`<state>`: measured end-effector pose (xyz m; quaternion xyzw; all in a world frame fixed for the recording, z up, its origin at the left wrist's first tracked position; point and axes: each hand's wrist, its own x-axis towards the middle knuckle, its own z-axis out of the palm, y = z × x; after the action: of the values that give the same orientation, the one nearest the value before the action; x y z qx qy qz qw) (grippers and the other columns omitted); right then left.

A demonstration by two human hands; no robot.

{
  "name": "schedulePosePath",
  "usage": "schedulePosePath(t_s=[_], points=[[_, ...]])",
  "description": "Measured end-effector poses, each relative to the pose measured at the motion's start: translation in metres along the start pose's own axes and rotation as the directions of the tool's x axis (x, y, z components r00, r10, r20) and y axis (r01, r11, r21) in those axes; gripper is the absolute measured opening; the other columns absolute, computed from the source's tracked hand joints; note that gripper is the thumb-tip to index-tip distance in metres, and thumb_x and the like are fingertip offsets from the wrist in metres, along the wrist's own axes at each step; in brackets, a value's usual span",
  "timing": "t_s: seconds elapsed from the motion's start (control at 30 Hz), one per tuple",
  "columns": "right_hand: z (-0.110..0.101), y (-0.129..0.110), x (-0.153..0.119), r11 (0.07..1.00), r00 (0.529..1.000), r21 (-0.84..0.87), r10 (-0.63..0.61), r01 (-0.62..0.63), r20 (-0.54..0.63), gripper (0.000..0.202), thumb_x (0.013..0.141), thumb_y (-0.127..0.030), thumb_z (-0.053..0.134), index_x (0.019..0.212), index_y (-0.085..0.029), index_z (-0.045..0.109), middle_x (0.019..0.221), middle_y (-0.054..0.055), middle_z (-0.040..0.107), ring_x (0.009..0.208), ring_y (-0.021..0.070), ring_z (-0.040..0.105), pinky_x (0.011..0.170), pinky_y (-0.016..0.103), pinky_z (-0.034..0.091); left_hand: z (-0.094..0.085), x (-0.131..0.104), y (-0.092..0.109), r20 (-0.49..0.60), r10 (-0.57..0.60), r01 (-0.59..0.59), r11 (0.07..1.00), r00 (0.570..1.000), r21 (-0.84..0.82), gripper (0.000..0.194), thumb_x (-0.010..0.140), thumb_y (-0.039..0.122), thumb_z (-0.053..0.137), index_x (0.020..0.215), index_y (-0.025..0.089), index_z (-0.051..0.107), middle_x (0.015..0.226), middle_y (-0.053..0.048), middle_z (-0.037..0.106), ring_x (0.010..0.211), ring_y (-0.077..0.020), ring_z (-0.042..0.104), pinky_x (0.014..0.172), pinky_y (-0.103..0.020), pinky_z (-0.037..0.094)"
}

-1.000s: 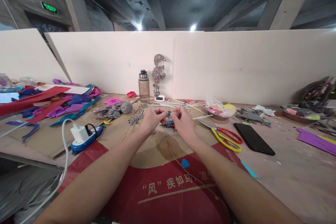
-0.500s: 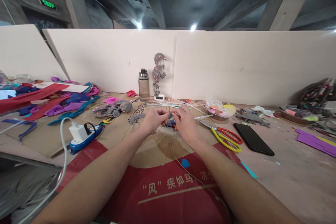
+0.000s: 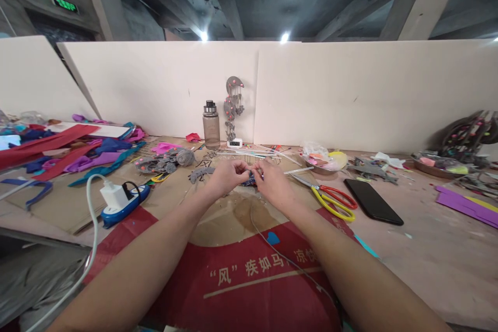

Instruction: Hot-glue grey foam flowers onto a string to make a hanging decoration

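My left hand point(image 3: 229, 176) and my right hand point(image 3: 271, 178) meet above the middle of the paper-covered table, fingertips pinched close together. Something small and dark is between them, mostly covered by the fingers, too small to name. Just under the fingertips shows a dark blue, textured piece point(image 3: 249, 182), partly hidden. A pale translucent stick point(image 3: 299, 170) juts out beyond my right hand; whether it is held or lies there I cannot tell. A thin grey cord point(image 3: 268, 243) runs from below the hands toward the front edge. A curved grey felt piece point(image 3: 201, 174) lies left of my left hand.
Scissors point(image 3: 330, 198) and a black phone point(image 3: 372, 201) lie on the right. A bottle point(image 3: 211, 127) and a hanging grey felt ornament point(image 3: 234, 101) stand at the back. A blue power strip point(image 3: 125, 207) with a white cable and coloured fabric strips point(image 3: 83, 158) occupy the left.
The view has shifted slightly, so everything sits a little further left. My fingertips stay together; the right fingers have changed their pose slightly over the small piece.
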<state>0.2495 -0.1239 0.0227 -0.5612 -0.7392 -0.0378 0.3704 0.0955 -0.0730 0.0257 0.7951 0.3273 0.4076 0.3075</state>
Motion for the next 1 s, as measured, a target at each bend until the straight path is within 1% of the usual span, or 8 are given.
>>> schedulePosePath(t_s=[0.1,0.2,0.27,0.4,0.53,0.7,0.83,1.0], points=[[-0.001,-0.001,0.0,0.999,0.999,-0.023,0.023,-0.022,0.026,0.017,0.091,-0.018,0.047,0.083,-0.018,0.062,0.09,0.008,0.063,0.088,0.0204,0.055,0.08,0.032,0.04,-0.002,0.0,0.001,0.052,-0.033,0.035,0.999,0.998,-0.039,0.012,0.067,0.024,0.061,0.068,0.016,0.069,0.052,0.003,0.055,0.047,-0.0089,0.042,0.046,-0.02,0.03],[-0.002,-0.001,-0.001,0.998,0.998,-0.032,0.048,-0.047,0.027,0.015,0.091,-0.017,0.048,0.085,-0.017,0.062,0.093,0.009,0.063,0.089,0.0198,0.056,0.081,0.031,0.04,-0.005,0.0,0.0,0.152,-0.111,0.134,0.98,0.982,-0.147,0.015,0.07,0.028,0.061,0.07,0.016,0.07,0.052,0.001,0.058,0.047,-0.0105,0.048,0.049,-0.021,0.038],[-0.002,-0.001,-0.001,0.998,0.998,-0.05,0.047,-0.046,0.031,0.014,0.09,-0.017,0.048,0.087,-0.016,0.062,0.096,0.01,0.063,0.091,0.0201,0.056,0.083,0.031,0.04,-0.007,0.0,0.0,0.182,-0.147,0.18,0.968,0.972,-0.178,0.017,0.07,0.03,0.062,0.071,0.016,0.071,0.054,-0.002,0.062,0.049,-0.0118,0.052,0.051,-0.022,0.042],[-0.003,-0.001,-0.003,0.994,0.998,-0.108,0.038,-0.032,0.053,0.017,0.092,-0.018,0.046,0.093,-0.015,0.062,0.101,0.01,0.062,0.094,0.02,0.055,0.084,0.031,0.04,-0.01,-0.001,0.004,0.169,-0.178,0.193,0.978,0.969,-0.08,0.02,0.069,0.031,0.063,0.078,0.016,0.074,0.061,-0.002,0.066,0.054,-0.0122,0.055,0.052,-0.021,0.041],[-0.003,-0.002,-0.004,0.989,0.996,-0.14,0.048,-0.037,0.077,0.018,0.093,-0.019,0.045,0.095,-0.015,0.062,0.102,0.01,0.062,0.096,0.0194,0.055,0.085,0.03,0.04,-0.009,-0.002,0.005,0.141,-0.167,0.164,0.986,0.976,0.034,0.025,0.068,0.031,0.063,0.083,0.015,0.074,0.067,-0.002,0.068,0.059,-0.0124,0.056,0.054,-0.022,0.039],[-0.001,-0.005,-0.006,0.98,0.992,-0.195,0.061,-0.04,0.107,0.022,0.095,-0.021,0.042,0.092,-0.015,0.062,0.102,0.011,0.061,0.095,0.0202,0.055,0.083,0.031,0.04,-0.002,0.0,-0.006,0.096,-0.059,0.042,0.985,0.994,0.169,0.023,0.07,0.035,0.063,0.075,0.015,0.073,0.067,-0.002,0.069,0.062,-0.0133,0.057,0.056,-0.022,0.038],[0.002,-0.007,-0.007,0.975,0.993,-0.223,0.047,-0.023,0.105,0.024,0.096,-0.02,0.038,0.093,-0.015,0.062,0.102,0.012,0.06,0.091,0.0205,0.055,0.08,0.032,0.041,0.0,0.0,-0.008,0.079,-0.002,-0.019,0.965,0.997,0.261,0.019,0.072,0.03,0.059,0.071,0.016,0.072,0.063,-0.001,0.067,0.059,-0.0131,0.055,0.055,-0.023,0.036],[0.005,-0.006,-0.007,0.998,0.999,-0.036,0.051,-0.051,-0.007,0.017,0.092,-0.017,0.043,0.096,-0.016,0.06,0.103,0.011,0.06,0.091,0.0192,0.056,0.082,0.031,0.041,0.001,-0.003,-0.001,-0.002,0.021,-0.02,0.96,1.0,0.281,0.014,0.069,0.025,0.056,0.066,0.016,0.067,0.059,0.001,0.061,0.056,-0.0123,0.05,0.054,-0.023,0.034]])
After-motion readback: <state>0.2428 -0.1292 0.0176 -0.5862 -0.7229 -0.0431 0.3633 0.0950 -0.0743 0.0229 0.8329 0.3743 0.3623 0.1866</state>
